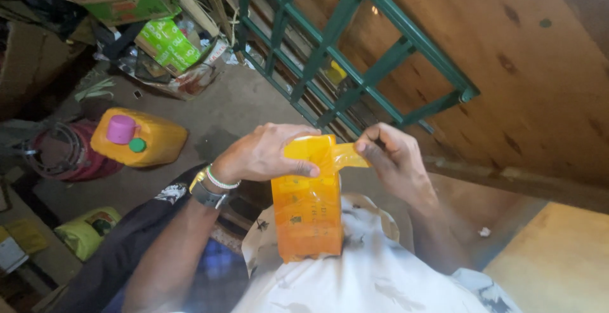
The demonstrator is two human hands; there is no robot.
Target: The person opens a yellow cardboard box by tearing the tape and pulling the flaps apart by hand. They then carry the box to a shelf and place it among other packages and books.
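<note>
An orange plastic packet (307,205) stands upright against my white shirt, low in the middle of the head view. My left hand (263,154) grips its top left corner, with a watch and bead bracelets on that wrist. My right hand (393,157) pinches the twisted, pulled-out top right end of the packet between thumb and fingers. Both hands are closed on the packet.
A yellow jerrycan (152,138) with a pink cap lies on the concrete floor at left, beside a red coiled object (60,154). Green cartons (168,43) and cardboard clutter sit at the top left. A green metal frame (355,65) leans on a wooden panel (533,78).
</note>
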